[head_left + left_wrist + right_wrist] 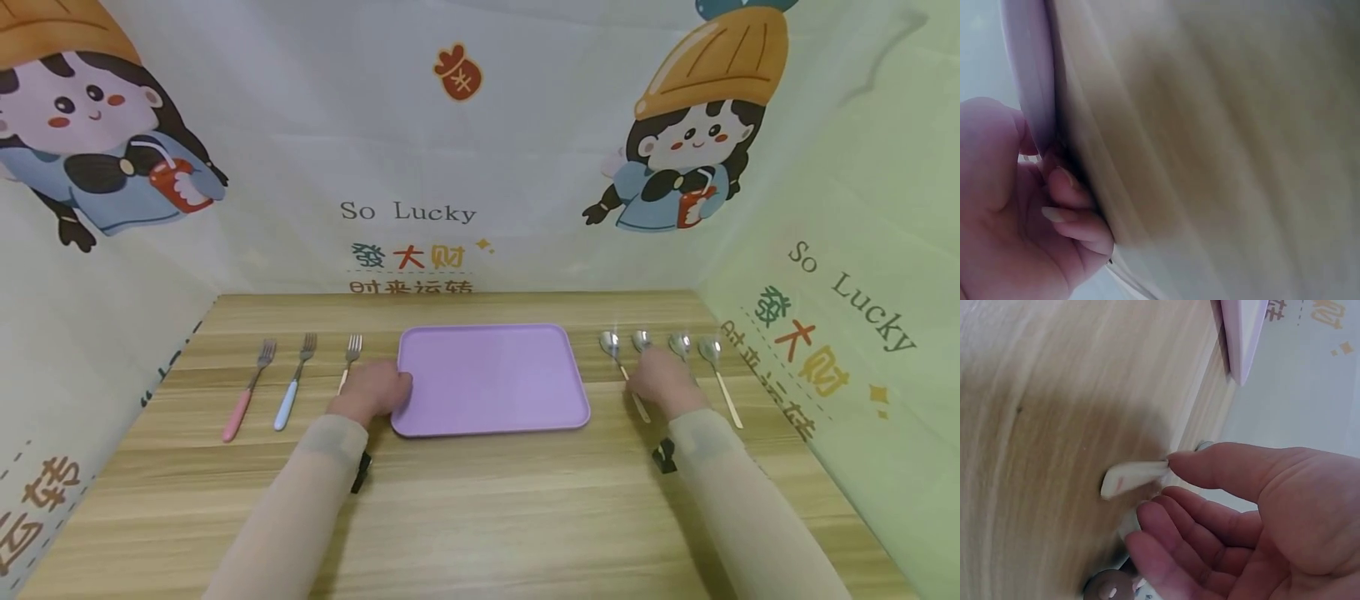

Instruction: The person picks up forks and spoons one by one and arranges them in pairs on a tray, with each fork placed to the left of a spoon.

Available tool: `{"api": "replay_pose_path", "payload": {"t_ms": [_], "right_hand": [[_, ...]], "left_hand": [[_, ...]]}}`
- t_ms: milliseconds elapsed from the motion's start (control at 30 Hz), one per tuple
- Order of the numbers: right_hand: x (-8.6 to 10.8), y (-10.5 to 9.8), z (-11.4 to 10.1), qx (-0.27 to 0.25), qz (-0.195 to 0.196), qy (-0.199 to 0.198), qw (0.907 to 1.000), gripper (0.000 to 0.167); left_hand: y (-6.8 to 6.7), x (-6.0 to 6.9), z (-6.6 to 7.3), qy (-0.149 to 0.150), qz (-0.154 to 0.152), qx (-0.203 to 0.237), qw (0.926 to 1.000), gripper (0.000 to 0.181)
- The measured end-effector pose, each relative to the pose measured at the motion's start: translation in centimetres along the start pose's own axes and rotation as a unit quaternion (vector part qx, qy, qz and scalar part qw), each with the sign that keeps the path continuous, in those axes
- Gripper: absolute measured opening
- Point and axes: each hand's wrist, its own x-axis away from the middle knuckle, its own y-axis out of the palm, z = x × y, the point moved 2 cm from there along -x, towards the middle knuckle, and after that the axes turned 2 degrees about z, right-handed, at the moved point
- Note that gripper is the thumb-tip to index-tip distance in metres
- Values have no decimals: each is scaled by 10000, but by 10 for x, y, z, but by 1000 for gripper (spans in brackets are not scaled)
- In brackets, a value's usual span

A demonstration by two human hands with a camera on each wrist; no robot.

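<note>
My left hand (371, 387) grips the left edge of a purple tray (491, 379), its thumb and curled fingers on either side of the rim (1035, 81). Just beside that hand, a fork with a pale handle (353, 348) is partly covered. Over the row of spoons reaches my right hand (660, 379), its thumb apart from the loosely bent fingers. A spoon with a cream handle (1132, 478) lies by the thumb tip. The hand hides the handle of the second spoon (641, 339); the third spoon (680, 343) is partly covered too.
To the left lie a pink-handled fork (249, 392) and a blue-handled fork (296, 383). A spoon (720, 379) lies at the far right. Printed cloth (525, 167) walls in the wooden table (487, 517) at the back and both sides.
</note>
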Motion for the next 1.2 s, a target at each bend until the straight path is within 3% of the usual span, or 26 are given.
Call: {"api": "replay_pose_path", "payload": {"t_ms": [233, 367, 567, 800, 900, 1067, 1200], "right_hand": [[-58, 42, 53, 68, 21, 102, 9999, 23], [-75, 54, 68, -86, -134, 113, 9998, 23], [-69, 53, 63, -377, -271, 269, 9986, 24], [-62, 49, 61, -973, -432, 562, 9927, 24], [-58, 44, 57, -1186, -473, 703, 9893, 21], [-53, 37, 51, -1189, -617, 831, 9875, 20], [-55, 38, 52, -1010, -756, 839, 9885, 23]], "left_hand": [[3, -5, -2, 21, -24, -87, 10000, 45], [4, -6, -2, -30, -135, -43, 9999, 45], [8, -5, -5, -54, -132, -4, 9999, 43], [0, 4, 4, 6, -137, -94, 9999, 42], [2, -2, 0, 68, -80, -206, 9997, 44], [5, -9, -5, 125, -89, -261, 9995, 47], [4, -6, -5, 49, -127, -196, 9997, 46]]}}
